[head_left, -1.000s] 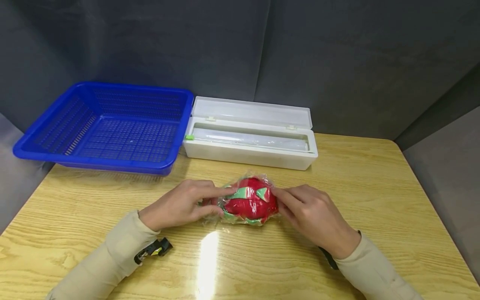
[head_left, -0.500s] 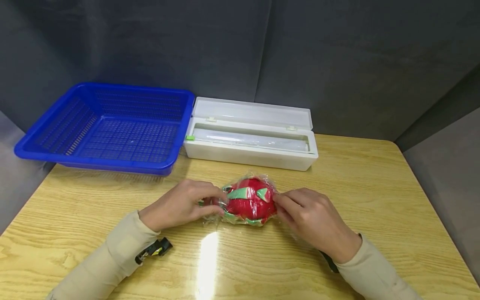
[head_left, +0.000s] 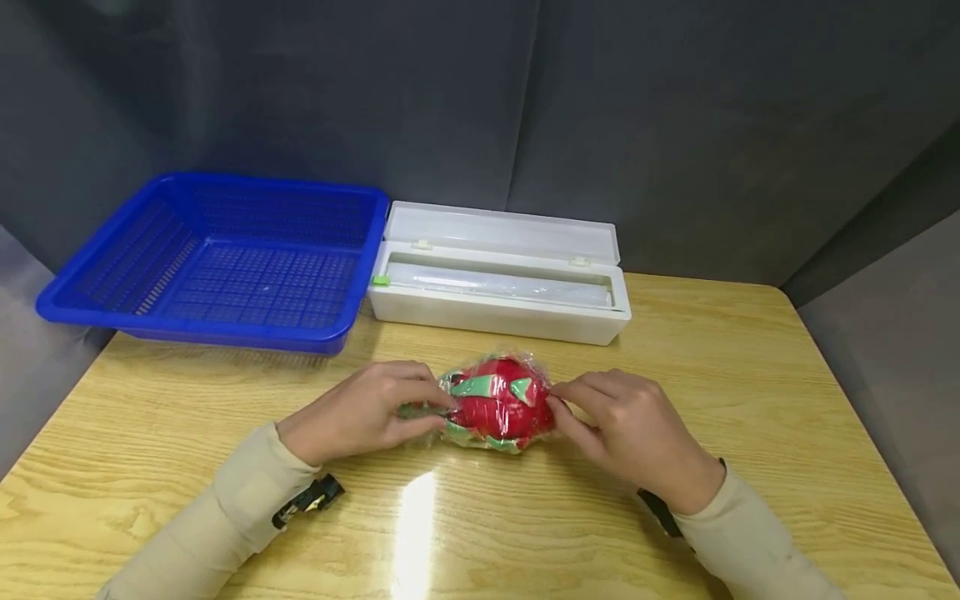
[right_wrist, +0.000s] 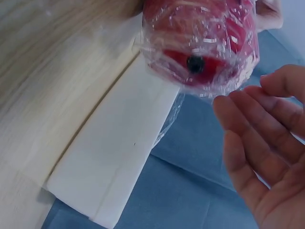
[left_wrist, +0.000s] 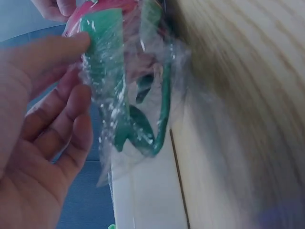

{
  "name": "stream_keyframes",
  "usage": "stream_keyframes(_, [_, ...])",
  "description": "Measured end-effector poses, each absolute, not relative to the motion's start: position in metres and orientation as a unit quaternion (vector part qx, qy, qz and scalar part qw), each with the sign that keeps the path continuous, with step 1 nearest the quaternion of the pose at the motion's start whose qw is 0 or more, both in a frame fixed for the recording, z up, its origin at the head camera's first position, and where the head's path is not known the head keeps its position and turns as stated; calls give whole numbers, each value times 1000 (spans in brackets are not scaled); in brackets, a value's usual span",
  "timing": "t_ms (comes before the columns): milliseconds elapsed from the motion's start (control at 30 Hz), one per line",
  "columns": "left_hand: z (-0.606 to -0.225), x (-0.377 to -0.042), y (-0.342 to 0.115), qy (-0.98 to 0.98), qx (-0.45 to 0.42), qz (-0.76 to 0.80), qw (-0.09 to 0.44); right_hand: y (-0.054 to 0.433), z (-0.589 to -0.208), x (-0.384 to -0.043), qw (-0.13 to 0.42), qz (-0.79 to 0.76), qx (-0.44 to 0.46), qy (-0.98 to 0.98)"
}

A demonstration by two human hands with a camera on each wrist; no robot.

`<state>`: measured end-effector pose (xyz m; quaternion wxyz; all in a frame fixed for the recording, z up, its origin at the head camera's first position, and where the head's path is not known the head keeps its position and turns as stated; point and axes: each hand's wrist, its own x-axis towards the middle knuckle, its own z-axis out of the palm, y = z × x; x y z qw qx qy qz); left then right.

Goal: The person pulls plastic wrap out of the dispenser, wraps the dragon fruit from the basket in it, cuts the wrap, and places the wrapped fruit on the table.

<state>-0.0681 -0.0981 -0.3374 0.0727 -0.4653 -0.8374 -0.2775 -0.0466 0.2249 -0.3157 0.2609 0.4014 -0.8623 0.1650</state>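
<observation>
A red dragon fruit (head_left: 502, 408) with green scales lies wrapped in clear cling film in front of the person in the head view. My left hand (head_left: 375, 412) holds its left end, thumb and fingers about the film. In the left wrist view, the thumb lies on a green scale, and loose film (left_wrist: 183, 62) hangs around the green tips. At the other end, my right hand (head_left: 630, 429) has its fingertips close together right at the film's edge. The right wrist view shows its fingers loosely bent beside the fruit's red end, which has a dark round spot.
Behind the fruit stands a white cling film box (head_left: 495, 317), its lid raised and a film roll (head_left: 502, 283) inside. To its left is a blue plastic basket (head_left: 232, 332). Everything stands on a wooden table (head_left: 720, 350) backed by a dark curtain (head_left: 645, 125).
The left fingers have drawn back from the top of the fruit to its left end. The right fingertips have shifted slightly at the other end. The fruit stays in place.
</observation>
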Motion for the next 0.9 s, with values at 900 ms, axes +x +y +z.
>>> stream_keyframes(900, [-342, -85, -50, -859, -416, -290, -64, 208, -316, -57, 88, 226, 348, -906])
